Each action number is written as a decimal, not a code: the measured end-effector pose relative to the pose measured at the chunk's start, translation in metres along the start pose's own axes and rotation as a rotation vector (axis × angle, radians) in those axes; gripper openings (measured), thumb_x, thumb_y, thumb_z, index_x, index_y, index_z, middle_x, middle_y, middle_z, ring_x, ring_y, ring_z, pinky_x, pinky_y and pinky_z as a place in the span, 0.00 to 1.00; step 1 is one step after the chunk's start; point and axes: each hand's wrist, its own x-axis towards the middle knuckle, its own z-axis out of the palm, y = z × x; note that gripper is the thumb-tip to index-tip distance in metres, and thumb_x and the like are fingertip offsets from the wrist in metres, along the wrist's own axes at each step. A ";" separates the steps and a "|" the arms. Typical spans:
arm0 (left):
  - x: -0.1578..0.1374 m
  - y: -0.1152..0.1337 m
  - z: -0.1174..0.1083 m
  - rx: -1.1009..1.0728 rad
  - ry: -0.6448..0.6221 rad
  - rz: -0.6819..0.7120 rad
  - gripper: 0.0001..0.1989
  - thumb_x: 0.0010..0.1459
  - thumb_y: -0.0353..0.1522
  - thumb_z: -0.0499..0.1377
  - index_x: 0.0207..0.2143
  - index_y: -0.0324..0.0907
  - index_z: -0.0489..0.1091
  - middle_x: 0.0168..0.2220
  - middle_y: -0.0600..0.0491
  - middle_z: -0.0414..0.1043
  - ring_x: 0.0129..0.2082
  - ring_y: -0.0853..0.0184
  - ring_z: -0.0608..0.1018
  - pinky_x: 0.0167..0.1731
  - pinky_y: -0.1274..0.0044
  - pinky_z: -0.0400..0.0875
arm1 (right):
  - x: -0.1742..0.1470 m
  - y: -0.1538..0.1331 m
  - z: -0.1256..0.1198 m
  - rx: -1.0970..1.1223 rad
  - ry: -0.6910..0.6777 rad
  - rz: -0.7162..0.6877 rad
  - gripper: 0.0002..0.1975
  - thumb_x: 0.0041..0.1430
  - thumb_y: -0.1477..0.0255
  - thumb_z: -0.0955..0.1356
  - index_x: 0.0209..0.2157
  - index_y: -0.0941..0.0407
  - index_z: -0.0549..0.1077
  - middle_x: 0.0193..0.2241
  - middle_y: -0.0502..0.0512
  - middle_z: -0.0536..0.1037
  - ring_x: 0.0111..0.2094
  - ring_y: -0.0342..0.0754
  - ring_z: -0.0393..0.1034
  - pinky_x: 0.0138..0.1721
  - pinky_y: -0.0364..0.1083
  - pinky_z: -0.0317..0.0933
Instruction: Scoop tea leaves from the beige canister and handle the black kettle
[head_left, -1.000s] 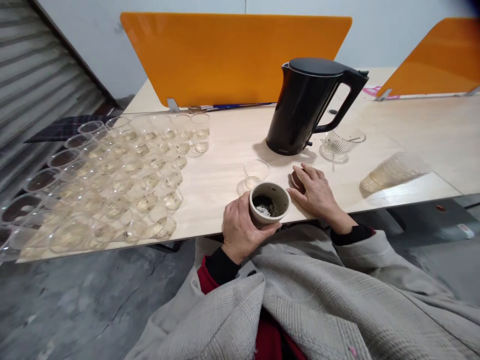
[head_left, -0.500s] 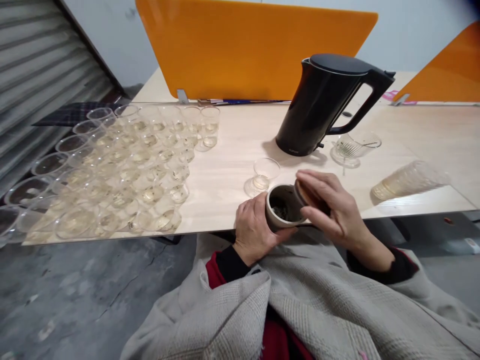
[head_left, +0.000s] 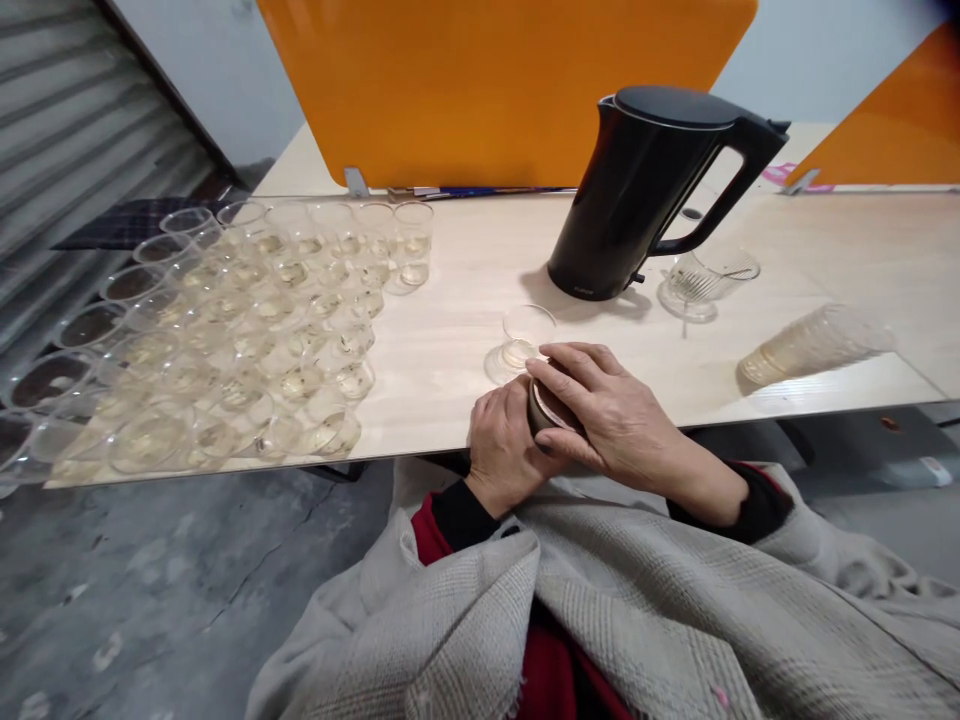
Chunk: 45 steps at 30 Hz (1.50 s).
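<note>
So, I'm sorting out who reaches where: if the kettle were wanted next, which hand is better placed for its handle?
Right, probably: the right hand, over the cup, is nearer the kettle, whose handle faces that side; the left hand is farther, curled at the cup's left.

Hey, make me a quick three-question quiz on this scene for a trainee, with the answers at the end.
1. True or false: the kettle is black.
2. Which hand covers the lid? A, the left; B, the right; C, neither.
3. Fill in the blank: as pictured, the large group of clear cups stands to the ____ of the kettle.

Key: 1, true. 2, B, the right hand. 3, left.
</note>
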 end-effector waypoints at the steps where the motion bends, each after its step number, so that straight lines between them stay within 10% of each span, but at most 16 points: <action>1: 0.000 -0.001 0.000 -0.011 0.001 0.005 0.37 0.63 0.57 0.59 0.62 0.40 0.62 0.49 0.40 0.81 0.47 0.51 0.84 0.50 0.58 0.79 | 0.000 -0.001 0.001 -0.016 -0.003 0.001 0.39 0.71 0.46 0.64 0.70 0.59 0.67 0.64 0.72 0.71 0.62 0.68 0.64 0.60 0.68 0.70; 12: 0.003 -0.015 -0.026 -0.109 -0.090 0.060 0.48 0.60 0.60 0.64 0.70 0.41 0.58 0.60 0.38 0.76 0.58 0.49 0.79 0.56 0.57 0.78 | -0.018 0.015 -0.006 0.036 0.168 0.095 0.35 0.68 0.55 0.71 0.71 0.48 0.63 0.60 0.67 0.72 0.59 0.67 0.68 0.56 0.69 0.73; 20: 0.012 -0.046 -0.044 0.046 -0.071 -0.061 0.16 0.70 0.40 0.62 0.55 0.42 0.74 0.52 0.43 0.81 0.53 0.53 0.79 0.54 0.61 0.77 | 0.039 0.086 -0.046 -0.162 0.343 0.211 0.33 0.64 0.58 0.73 0.68 0.50 0.70 0.61 0.67 0.71 0.62 0.71 0.66 0.63 0.72 0.63; 30: 0.011 -0.040 -0.042 0.161 -0.143 -0.077 0.15 0.67 0.37 0.65 0.54 0.41 0.74 0.51 0.45 0.81 0.52 0.52 0.79 0.52 0.61 0.75 | 0.171 0.149 0.041 0.034 0.088 0.142 0.33 0.64 0.52 0.72 0.66 0.52 0.73 0.60 0.68 0.72 0.62 0.70 0.65 0.62 0.70 0.63; 45: 0.014 -0.035 -0.043 0.241 -0.182 -0.054 0.15 0.68 0.37 0.64 0.53 0.41 0.74 0.52 0.45 0.81 0.52 0.52 0.78 0.51 0.60 0.75 | 0.188 0.172 0.071 0.095 -0.021 0.039 0.45 0.63 0.40 0.68 0.69 0.58 0.71 0.65 0.71 0.71 0.65 0.70 0.63 0.67 0.66 0.61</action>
